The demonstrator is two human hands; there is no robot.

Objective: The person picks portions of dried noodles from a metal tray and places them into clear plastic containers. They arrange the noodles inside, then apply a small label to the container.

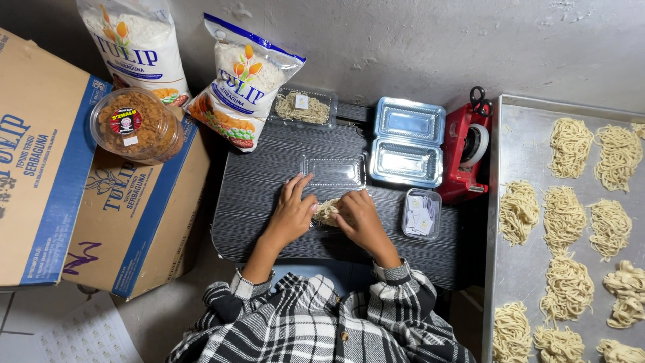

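Note:
My left hand [293, 212] and my right hand [360, 218] press together on a bundle of pale raw noodles [327, 211] lying in the lower half of a clear hinged plastic box [334, 170] on a small black table [269, 181]. The box lid lies open flat just beyond my fingers. Both hands curl around the noodles from either side. My plaid sleeves show at the bottom.
A metal tray [527, 269] with several noodle nests sits at right. A red tape dispenser [465, 153], stacked empty clear boxes [407, 142], a small tub of labels [421, 214], a filled noodle box [304, 107], two flour bags [243, 81], a snack jar [136, 126] and cardboard boxes [40, 161] surround the table.

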